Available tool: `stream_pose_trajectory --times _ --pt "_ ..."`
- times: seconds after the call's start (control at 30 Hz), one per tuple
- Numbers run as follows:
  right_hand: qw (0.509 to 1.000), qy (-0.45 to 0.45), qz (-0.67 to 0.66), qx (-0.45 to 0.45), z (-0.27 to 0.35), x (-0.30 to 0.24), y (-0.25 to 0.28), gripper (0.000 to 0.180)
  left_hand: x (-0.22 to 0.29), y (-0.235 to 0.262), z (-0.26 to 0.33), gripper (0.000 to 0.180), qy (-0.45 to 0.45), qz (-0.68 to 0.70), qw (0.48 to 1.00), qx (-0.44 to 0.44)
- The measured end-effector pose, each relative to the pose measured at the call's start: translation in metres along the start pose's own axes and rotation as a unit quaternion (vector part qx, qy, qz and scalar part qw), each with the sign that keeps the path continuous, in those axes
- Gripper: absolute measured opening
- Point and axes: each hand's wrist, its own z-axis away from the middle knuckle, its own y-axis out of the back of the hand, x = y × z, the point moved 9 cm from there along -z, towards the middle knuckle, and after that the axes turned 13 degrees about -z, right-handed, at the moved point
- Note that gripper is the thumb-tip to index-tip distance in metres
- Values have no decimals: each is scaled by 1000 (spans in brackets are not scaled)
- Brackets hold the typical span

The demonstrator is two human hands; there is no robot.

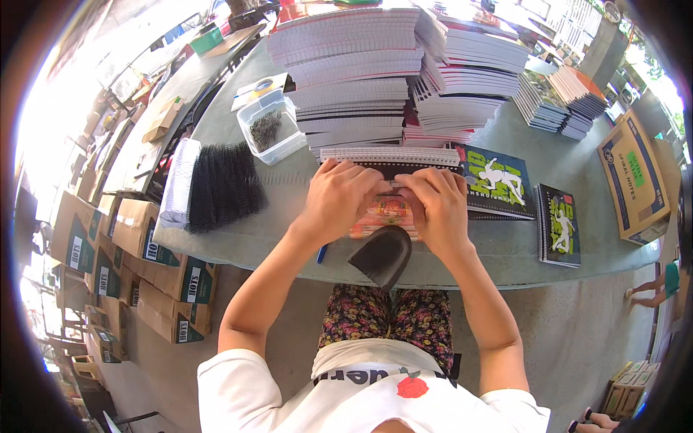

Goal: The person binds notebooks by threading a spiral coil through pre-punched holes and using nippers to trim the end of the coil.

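Dark pad (380, 257): at the near edge of the surface (289, 252), on the person's side of the punched notebook (390, 156).
Orange packet (382, 220): just short of the notebook.
Left grip (339, 195): fingers curled at the notebook's near side; cannot tell whether clamped.
Right grip (439, 206): likewise, just beside the left.
Notebook: directly beyond both grips' fingertips.
Black coils (220, 189): left of the notebook.
Paper stacks (354, 72): beyond it.

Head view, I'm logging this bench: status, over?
Left hand and right hand at dark punched strip. Grip unclear. Dark curved object close by, bodyward.
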Motion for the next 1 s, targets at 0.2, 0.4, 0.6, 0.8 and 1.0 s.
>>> stream_pose_trajectory --times 0.2,0.4,0.6,0.8,1.0 --pt "998 -7 -18 59 0 5 -4 26 2 -17 0 20 -21 12 998 -58" --pt "997 -17 18 74 -7 3 -5 11 68 -12 56 25 -93 -22 993 62" --pt "996 -31 -26 78 -13 4 -5 12 21 -91 105 56 125 103 964 -209" --pt "991 -53 -30 117 -12 16 -6 14 12 -97 111 63 184 158 933 -265" --pt "992 -46 -11 114 -11 15 -6 16 8 -91 117 60 189 224 935 -201"
